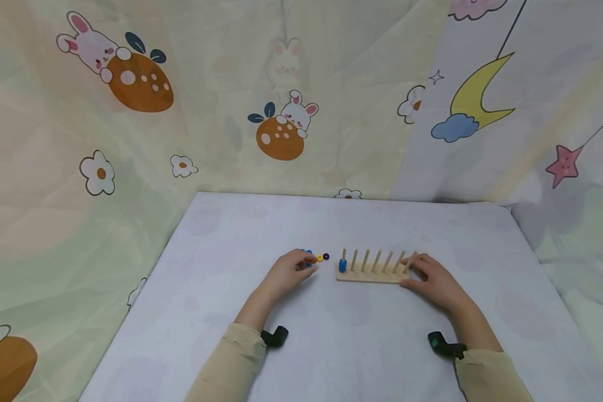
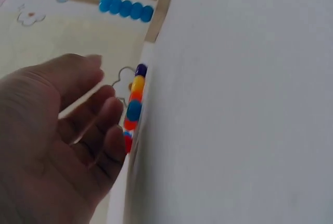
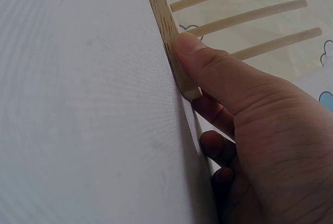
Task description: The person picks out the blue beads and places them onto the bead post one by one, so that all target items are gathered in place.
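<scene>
We pinch the right end of the wooden pegboard (image 1: 367, 276) with our right hand (image 1: 430, 280), presumably to steady it on the table (image 1: 362, 346); 5 blue beads (image 2: 125, 8) sit on its leftmost peg (image 1: 344, 254). Our left hand (image 1: 283, 274) holds nothing, its fingers loosely bent just beside the loose beads (image 2: 134, 110), which lie left of the pegboard, probably for easy reach

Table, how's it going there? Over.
Left hand beside loose beads, none visibly held. Right hand grips pegboard at right end. Blue beads on leftmost peg. No obstacle visible.
</scene>
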A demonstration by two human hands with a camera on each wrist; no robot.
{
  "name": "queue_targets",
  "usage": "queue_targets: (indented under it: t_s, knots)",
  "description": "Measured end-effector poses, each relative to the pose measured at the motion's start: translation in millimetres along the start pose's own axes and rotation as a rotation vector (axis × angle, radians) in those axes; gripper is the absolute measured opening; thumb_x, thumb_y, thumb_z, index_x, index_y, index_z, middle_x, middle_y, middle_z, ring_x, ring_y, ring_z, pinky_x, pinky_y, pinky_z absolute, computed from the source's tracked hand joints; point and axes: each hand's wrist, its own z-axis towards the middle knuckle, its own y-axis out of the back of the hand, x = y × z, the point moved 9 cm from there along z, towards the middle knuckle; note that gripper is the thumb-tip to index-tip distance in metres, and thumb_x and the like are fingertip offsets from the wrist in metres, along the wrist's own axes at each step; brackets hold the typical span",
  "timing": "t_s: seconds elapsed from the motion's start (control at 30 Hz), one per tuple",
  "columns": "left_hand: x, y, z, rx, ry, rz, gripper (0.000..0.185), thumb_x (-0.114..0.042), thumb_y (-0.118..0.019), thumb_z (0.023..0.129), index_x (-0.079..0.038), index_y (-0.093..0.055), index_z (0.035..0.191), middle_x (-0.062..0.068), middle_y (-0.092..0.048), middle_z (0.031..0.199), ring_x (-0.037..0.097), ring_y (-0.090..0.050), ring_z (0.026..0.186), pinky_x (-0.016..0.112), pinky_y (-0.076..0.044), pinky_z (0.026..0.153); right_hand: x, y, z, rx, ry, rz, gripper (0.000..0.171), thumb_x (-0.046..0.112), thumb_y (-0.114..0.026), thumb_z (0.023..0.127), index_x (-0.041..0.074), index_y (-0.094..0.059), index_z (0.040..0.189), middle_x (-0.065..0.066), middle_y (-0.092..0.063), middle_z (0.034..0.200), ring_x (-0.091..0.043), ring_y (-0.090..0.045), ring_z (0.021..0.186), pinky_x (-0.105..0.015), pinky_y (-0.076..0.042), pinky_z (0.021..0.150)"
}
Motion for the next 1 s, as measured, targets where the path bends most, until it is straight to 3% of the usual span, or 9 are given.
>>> queue_targets:
  t_s: [0.13, 0.27, 0.8, 1.0]
  knots:
    - [17.1, 7.1, -7.1, -0.030, 0.053, 0.029, 0.027, -0.033, -0.067, 0.095, -0.025, -0.069, 0.120, -0.010, -0.062, 0.100, 0.007, -0.056, 0.087, 0.027, -0.049, 0.077, 0, 0, 0, 0.002, 0.000, 0.007, 0.053, 0.047, -0.074, 0.085, 0.014, -0.063, 0.125, -0.010, -0.058, 0.125, -0.035, -0.051, 0.123, -0.057, -0.041, 0.099]
    - [23.7, 10.2, -10.7, -0.050, 0.062, 0.036, 0.029, -0.032, -0.067, 0.094, -0.022, -0.069, 0.121, -0.007, -0.063, 0.099, 0.009, -0.055, 0.086, 0.028, -0.048, 0.076, -1, 0, 0, 0.000, 0.002, -0.001, 0.052, 0.047, -0.074, 0.085, 0.014, -0.063, 0.124, -0.010, -0.058, 0.125, -0.034, -0.052, 0.122, -0.055, -0.041, 0.099]
    - [24.0, 3.8, -7.5, -0.047, 0.018, 0.103, 0.024, -0.031, -0.068, 0.094, -0.021, -0.070, 0.116, -0.009, -0.064, 0.099, 0.006, -0.055, 0.084, 0.026, -0.048, 0.077, 1, 1, 0, -0.004, 0.009, -0.011, 0.051, 0.047, -0.074, 0.085, 0.015, -0.064, 0.123, -0.008, -0.059, 0.123, -0.029, -0.054, 0.115, -0.052, -0.043, 0.094]
    - [19.1, 1.5, -5.2, -0.031, 0.019, 0.148, 0.025, -0.032, -0.068, 0.094, -0.021, -0.070, 0.116, -0.010, -0.061, 0.096, 0.006, -0.053, 0.081, 0.024, -0.047, 0.074, 2, 1, -1, 0.002, 0.003, 0.001, 0.050, 0.047, -0.074, 0.086, 0.015, -0.063, 0.123, -0.009, -0.058, 0.124, -0.033, -0.053, 0.119, -0.055, -0.042, 0.097]
